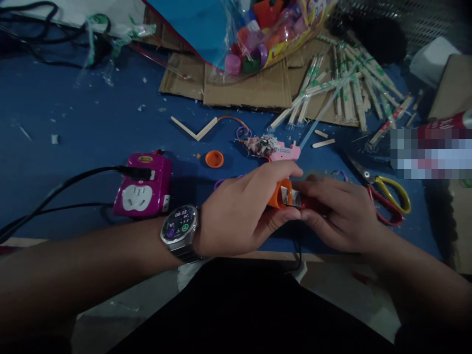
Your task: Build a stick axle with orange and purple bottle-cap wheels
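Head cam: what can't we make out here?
All in the head view:
Orange cup: outer wall partly covered by the left hand.
Red tool: rear end hidden by the right hand.
Red container: pixelated patch hides part; right frame edge cuts it off.
Pink glue gun: sticker print too small to read.

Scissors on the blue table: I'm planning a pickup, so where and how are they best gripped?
Probably by the looped red handle and yellow handle of the scissors, coming from the picture's right: the loops lie toward that side, the blades point away to the upper left, and the right hand sits close on the left.
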Demonstrator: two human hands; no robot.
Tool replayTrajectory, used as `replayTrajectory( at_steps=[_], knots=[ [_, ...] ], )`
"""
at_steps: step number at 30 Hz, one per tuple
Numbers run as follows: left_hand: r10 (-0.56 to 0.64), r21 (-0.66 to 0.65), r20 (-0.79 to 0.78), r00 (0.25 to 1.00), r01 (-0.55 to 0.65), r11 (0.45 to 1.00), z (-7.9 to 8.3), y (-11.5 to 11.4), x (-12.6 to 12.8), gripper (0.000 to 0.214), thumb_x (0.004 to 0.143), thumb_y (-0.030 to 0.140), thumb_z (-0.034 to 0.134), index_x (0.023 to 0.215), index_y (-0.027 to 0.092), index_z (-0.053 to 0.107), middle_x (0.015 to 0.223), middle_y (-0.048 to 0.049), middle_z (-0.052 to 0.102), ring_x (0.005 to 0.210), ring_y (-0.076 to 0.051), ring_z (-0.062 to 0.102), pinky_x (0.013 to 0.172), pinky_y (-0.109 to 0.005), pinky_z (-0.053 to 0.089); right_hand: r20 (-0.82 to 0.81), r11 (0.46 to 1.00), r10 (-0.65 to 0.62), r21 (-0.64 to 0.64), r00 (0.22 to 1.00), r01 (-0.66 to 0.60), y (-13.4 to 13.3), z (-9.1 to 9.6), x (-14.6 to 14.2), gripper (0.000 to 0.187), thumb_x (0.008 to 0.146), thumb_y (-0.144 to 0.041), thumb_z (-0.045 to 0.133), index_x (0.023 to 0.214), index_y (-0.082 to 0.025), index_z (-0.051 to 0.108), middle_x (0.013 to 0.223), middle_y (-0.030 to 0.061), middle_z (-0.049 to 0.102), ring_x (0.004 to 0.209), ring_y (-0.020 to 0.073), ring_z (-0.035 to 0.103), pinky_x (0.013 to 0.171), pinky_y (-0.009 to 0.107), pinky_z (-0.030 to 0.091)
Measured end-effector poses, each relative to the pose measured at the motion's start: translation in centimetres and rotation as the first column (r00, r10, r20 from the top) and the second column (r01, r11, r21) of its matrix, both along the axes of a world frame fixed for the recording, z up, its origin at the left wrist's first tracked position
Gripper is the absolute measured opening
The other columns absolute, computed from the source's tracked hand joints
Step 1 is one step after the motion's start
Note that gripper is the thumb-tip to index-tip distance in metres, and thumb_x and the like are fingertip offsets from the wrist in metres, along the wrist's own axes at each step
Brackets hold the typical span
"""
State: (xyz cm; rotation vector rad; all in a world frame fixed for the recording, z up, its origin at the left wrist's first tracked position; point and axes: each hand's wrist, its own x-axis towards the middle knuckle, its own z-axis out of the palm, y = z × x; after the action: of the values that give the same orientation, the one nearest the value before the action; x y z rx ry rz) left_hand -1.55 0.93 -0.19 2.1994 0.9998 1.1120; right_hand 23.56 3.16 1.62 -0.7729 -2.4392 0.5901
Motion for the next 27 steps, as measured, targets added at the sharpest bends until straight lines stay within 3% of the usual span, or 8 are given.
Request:
replayTrajectory(
  at_steps=[5, 16, 21, 24, 27],
  knots=[
    [-0.002, -0.017, 0.089, 0.996, 0.003, 1.000, 0.03, -0.12, 0.09, 0.036, 0.117, 0.051, 0.053, 0.138, 0.022, 0.054, 0.116, -0.0081, 0.080, 0.082, -0.019, 0.080, 0.065, -0.033, 0.063, 0.013, 1.000, 0.007, -0.002, 1.000, -0.007, 0.07, 0.19, -0.07, 0.033, 0.115, -0.045, 0.061, 0.132, -0.018, 0.069, 0.093, 0.0061, 0.075, 0.075, 0.0176, 0.072, 0.068, 0.028, 0.055],
    [-0.002, -0.029, 0.074, 0.997, 0.004, 1.000, 0.32, -0.16, -0.18, 0.030, 0.117, 0.040, 0.054, 0.142, 0.023, 0.052, 0.133, -0.0110, 0.077, 0.098, -0.021, 0.082, 0.078, -0.035, 0.068, 0.014, 1.000, -0.004, -0.007, 1.000, 0.004, 0.00, 0.09, 0.14, 0.032, 0.114, -0.041, 0.065, 0.135, -0.018, 0.068, 0.095, 0.0063, 0.075, 0.076, 0.0179, 0.072, 0.069, 0.029, 0.059],
    [-0.003, -0.060, 0.075, 0.997, 0.007, 0.998, 0.40, -0.07, -0.22, 0.036, 0.120, 0.045, 0.046, 0.144, 0.020, 0.054, 0.139, -0.0133, 0.076, 0.116, -0.022, 0.080, 0.092, -0.036, 0.068, 0.019, 0.999, -0.024, 0.036, 1.000, 0.023, 0.30, 0.01, 0.08, 0.029, 0.113, -0.041, 0.066, 0.132, -0.019, 0.068, 0.100, 0.0083, 0.079, 0.080, 0.0203, 0.077, 0.072, 0.030, 0.062],
    [0.001, -0.137, 0.067, 0.998, 0.009, 0.991, 0.25, -0.10, 0.05, 0.043, 0.115, 0.053, 0.057, 0.145, 0.024, 0.051, 0.142, -0.0138, 0.074, 0.110, -0.023, 0.081, 0.088, -0.036, 0.069, 0.030, 0.998, -0.030, 0.062, 0.999, 0.028, 0.25, -0.12, 0.08, 0.031, 0.113, -0.043, 0.064, 0.132, -0.019, 0.069, 0.100, 0.0088, 0.080, 0.080, 0.0204, 0.077, 0.071, 0.030, 0.061],
    [0.057, -0.129, 0.057, 0.997, -0.049, 0.990, -0.12, -0.16, 0.39, 0.047, 0.109, 0.055, 0.068, 0.139, 0.023, 0.052, 0.131, -0.0120, 0.076, 0.098, -0.021, 0.081, 0.077, -0.033, 0.067, 0.053, 0.998, -0.026, 0.060, 0.998, 0.023, 0.05, -0.16, -0.03, 0.030, 0.113, -0.042, 0.063, 0.132, -0.020, 0.069, 0.098, 0.0081, 0.080, 0.080, 0.0209, 0.077, 0.069, 0.030, 0.061]
  ],
)
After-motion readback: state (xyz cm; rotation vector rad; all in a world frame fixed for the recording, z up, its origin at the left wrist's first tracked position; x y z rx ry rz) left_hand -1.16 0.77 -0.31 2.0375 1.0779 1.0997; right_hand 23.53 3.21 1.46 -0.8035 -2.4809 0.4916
